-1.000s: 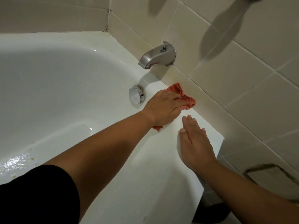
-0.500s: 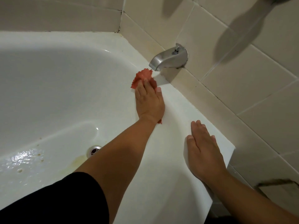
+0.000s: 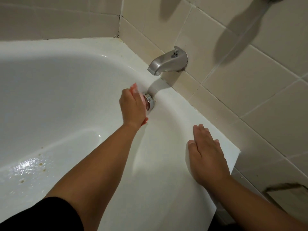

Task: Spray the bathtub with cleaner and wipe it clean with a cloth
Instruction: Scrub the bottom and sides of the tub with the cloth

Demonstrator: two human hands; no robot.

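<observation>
Left hand: fingers curled over pink cloth, pressing it to the inner wall of the bathtub, touching the chrome overflow cover; moved within the last second off the flat rim by the tiles, past the spout, down inside. Right hand: flat, fingers together, propped on the rim as before. Judgement: rim wiped, wall in hand; wet, brown-specked tub floor outstanding
</observation>
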